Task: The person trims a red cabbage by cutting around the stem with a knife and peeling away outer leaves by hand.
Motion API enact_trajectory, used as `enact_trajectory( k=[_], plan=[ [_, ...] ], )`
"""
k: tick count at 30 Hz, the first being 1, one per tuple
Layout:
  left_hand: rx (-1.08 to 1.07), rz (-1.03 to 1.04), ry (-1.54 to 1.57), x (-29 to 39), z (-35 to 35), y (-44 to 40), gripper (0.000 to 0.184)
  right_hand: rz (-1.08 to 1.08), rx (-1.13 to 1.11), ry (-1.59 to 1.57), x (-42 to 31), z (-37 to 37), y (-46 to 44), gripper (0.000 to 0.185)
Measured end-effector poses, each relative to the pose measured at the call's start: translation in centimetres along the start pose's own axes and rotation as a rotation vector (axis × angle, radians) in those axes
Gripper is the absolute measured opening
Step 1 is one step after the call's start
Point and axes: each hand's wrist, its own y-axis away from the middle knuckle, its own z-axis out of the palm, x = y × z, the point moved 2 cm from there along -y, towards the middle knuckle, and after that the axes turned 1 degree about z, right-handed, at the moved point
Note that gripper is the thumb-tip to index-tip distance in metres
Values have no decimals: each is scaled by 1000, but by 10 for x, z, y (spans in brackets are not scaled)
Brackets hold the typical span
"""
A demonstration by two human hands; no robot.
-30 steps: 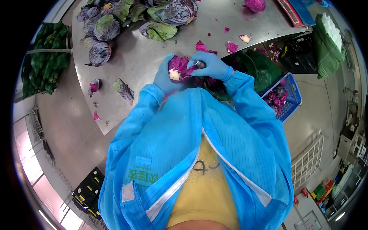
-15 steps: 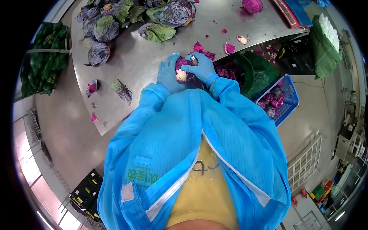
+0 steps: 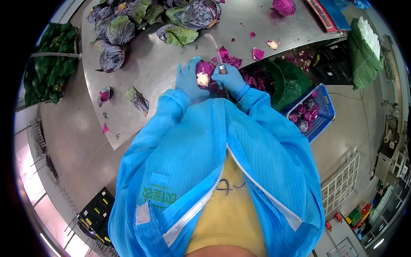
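My left hand [image 3: 189, 80], in a blue glove, rests against the left side of a red cabbage [image 3: 204, 72] with its fingers spread. A pale cut patch shows on the cabbage's upper side. The fingers of my right hand [image 3: 231, 80] are wrapped round the handle of a knife [image 3: 221, 67], whose thin curved blade points up and away over the metal table [image 3: 154, 60]. That hand is just right of the cabbage. Loose purple leaves [image 3: 229, 58] lie beyond the knife handle.
Untrimmed cabbages [image 3: 120, 30] are piled at the table's far left. A peeled cabbage [image 3: 284, 7] sits at the far right. A green bag [image 3: 287, 81] and a blue basket of cabbages [image 3: 322, 117] stand right of me, below a black crate [image 3: 335, 64].
My right hand has turned, and the knife blade now points away from me. The cabbage has shifted slightly to the right since the first frame, and my left fingers are more spread.
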Motion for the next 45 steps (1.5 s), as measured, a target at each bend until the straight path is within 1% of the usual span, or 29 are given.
enact_trajectory(
  k=[1, 3, 4, 6, 7, 9, 11, 14, 15, 17, 18, 22, 25, 27, 28, 30, 31, 33, 35, 36, 38, 39, 40, 41, 42, 43, 45],
  plan=[
    [-28, -49, 30, -5, -1, -4, 106, -21, 23, 42, 5, 2, 1, 14],
    [-46, -60, 34, -5, 0, -8, 109, -35, 175, 201, 15, -5, 0, 18],
    [-44, -66, -3, -4, 0, -8, 110, -37, 174, 205, 17, -7, -1, 18],
    [-45, -75, -45, -5, -1, -6, 110, -351, 399, 414, 14, -9, 0, 31],
    [-35, -59, -27, -5, -1, -5, 110, -351, 401, 411, 14, -8, -2, 31],
    [-27, -35, -5, -4, 0, -7, 111, -340, 306, 386, 12, -8, -4, 51],
    [-63, 2, -29, -8, -2, -6, 110, -354, 286, 438, 6, -7, -5, 50],
    [-93, -59, 11, -11, -7, -3, 109, -397, 200, 568, -4, 7, -9, 47],
    [-90, -66, 8, -14, -7, -1, 109, -399, 193, 565, -4, 9, -10, 47],
    [-103, -58, 17, -18, -5, 0, 108, -473, 168, 753, -5, 11, -10, 46],
    [-101, -62, 18, -17, -5, 0, 108, -475, 180, 707, -5, 12, -10, 45],
    [-106, -66, 36, -16, -11, 3, 109, -493, 149, 741, -7, 11, -11, 42],
    [-115, -47, 42, -17, -11, 1, 109, -505, 114, 649, -4, 3, -23, 41],
    [-129, -41, 28, -16, -13, -2, 109, -580, -6, 749, -9, 1, -27, 41],
    [-138, -23, 42, -15, -14, -3, 109, -579, -6, 748, -14, -2, -29, 41],
    [-151, -5, 57, -11, -17, -6, 109, -525, -113, 799, -28, -8, -32, 44],
    [-185, 25, 31, -8, -19, -10, 108, -589, -140, 915, -36, -11, -35, 46],
    [-219, 52, 11, -12, -14, -14, 107, -562, -281, 1016, -41, -18, -47, 45],
    [-188, 137, 30, -25, -5, -18, 104, -576, -318, 1068, -49, -18, -47, 43],
    [-183, 134, 31, -21, -8, -19, 104, -589, -355, 1117, -51, -17, -49, 42],
    [-122, 152, 98, -14, -14, -19, 98, -602, -348, 1118, -51, -19, -49, 39],
    [-120, 145, 100, -7, -21, -20, 98, -611, -339, 1116, -48, -19, -49, 37],
    [-220, 107, 54, 0, -27, -22, 100, -609, -347, 1115, -43, -21, -51, 37],
    [-321, 72, 7, 3, -29, -23, 103, -730, -332, 1205, -38, -22, -53, 36],
    [-321, 68, 10, 1, -28, -22, 103, -852, -314, 1295, -38, -22, -52, 35],
    [-294, 74, 41, -2, -26, -23, 103, -852, -318, 1295, -38, -24, -52, 35],
    [-261, 78, 71, -7, -25, -26, 103, -941, -422, 1532, -38, -25, -49, 37]
  ],
)
